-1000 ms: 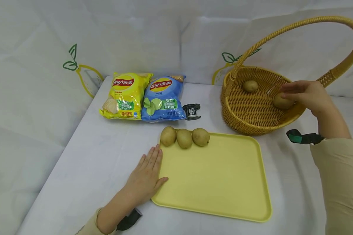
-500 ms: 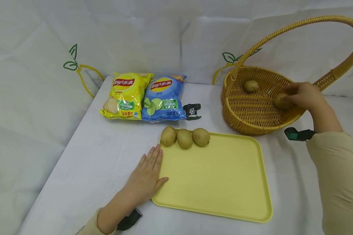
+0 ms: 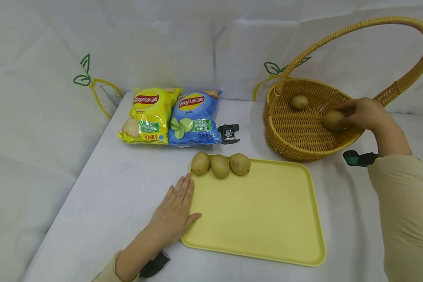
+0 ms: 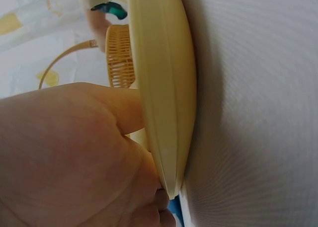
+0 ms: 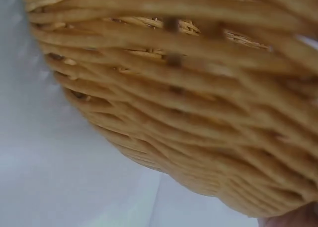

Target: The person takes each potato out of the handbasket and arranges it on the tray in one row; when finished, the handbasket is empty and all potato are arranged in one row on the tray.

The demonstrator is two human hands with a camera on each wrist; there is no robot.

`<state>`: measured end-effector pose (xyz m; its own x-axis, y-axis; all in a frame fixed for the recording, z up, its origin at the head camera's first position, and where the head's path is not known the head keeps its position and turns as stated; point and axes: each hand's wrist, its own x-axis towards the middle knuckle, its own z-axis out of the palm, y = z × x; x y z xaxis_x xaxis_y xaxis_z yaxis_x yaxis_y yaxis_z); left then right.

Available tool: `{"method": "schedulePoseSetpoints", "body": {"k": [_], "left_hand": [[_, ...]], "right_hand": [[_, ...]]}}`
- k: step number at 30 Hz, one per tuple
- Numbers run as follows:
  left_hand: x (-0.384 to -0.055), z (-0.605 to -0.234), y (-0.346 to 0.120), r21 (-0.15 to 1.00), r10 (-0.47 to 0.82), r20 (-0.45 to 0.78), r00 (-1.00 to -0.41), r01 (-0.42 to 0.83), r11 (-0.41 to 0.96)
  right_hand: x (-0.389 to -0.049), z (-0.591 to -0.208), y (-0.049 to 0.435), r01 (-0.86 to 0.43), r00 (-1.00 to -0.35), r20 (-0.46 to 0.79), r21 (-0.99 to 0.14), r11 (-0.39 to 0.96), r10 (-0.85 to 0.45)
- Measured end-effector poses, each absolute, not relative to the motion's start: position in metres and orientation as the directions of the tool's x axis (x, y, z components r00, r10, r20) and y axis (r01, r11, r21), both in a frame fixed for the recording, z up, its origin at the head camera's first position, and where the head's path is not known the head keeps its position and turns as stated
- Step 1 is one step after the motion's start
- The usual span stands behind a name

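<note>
My right hand [image 3: 364, 114] reaches over the rim of the wicker basket [image 3: 292, 139] and grips a potato [image 3: 333, 120] at the basket's right side, partly covered by the fingers. A second potato [image 3: 299, 102] lies towards the back of the same basket. My left hand [image 3: 172, 215] rests flat at the left edge of the yellow tray [image 3: 261, 219], fingers straight along it and thumb over the rim. Three potatoes [image 3: 220, 166] sit in a row at the tray's back left corner. The right wrist view is filled by the basket's woven side [image 5: 189, 98].
A yellow chip bag [image 3: 149, 115] and a blue chip bag [image 3: 195, 119] lie side by side behind the tray. A small black packet [image 3: 228, 134] is beside the blue one. The basket's tall handle [image 3: 366, 25] arches over its opening.
My right hand has lowered into the basket and its fingers have closed around the potato, which has shifted slightly left. The left hand has stayed on the tray edge.
</note>
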<state>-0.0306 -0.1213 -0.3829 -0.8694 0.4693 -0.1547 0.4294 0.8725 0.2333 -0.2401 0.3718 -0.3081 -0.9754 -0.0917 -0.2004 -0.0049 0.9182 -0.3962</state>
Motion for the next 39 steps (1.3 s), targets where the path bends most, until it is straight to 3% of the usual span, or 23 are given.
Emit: {"method": "schedulePoseSetpoints", "body": {"k": [6,16,26,34,39], "left_hand": [[-0.03,-0.385,-0.122,0.235,0.472,-0.151,-0.869,0.432,0.871],[-0.032,-0.385,-0.122,0.225,0.475,-0.147,-0.868,0.439,0.87],[-0.032,-0.385,-0.123,0.229,0.474,-0.149,-0.868,0.436,0.87],[-0.031,-0.384,-0.123,0.242,0.477,-0.154,-0.865,0.435,0.867],[-0.032,-0.384,-0.123,0.229,0.477,-0.149,-0.866,0.439,0.869]], "right_hand": [[-0.24,-0.314,0.367,-0.008,-0.984,-0.158,-0.44,0.898,-0.086],[-0.239,-0.313,0.364,-0.024,-0.98,-0.177,-0.37,0.929,-0.096],[-0.234,-0.319,0.362,-0.032,-0.989,-0.121,-0.396,0.918,-0.086],[-0.216,-0.322,0.352,-0.069,-0.995,-0.037,-0.462,0.884,-0.097],[-0.2,-0.32,0.342,-0.102,-0.994,0.019,-0.575,0.812,-0.112]]}}
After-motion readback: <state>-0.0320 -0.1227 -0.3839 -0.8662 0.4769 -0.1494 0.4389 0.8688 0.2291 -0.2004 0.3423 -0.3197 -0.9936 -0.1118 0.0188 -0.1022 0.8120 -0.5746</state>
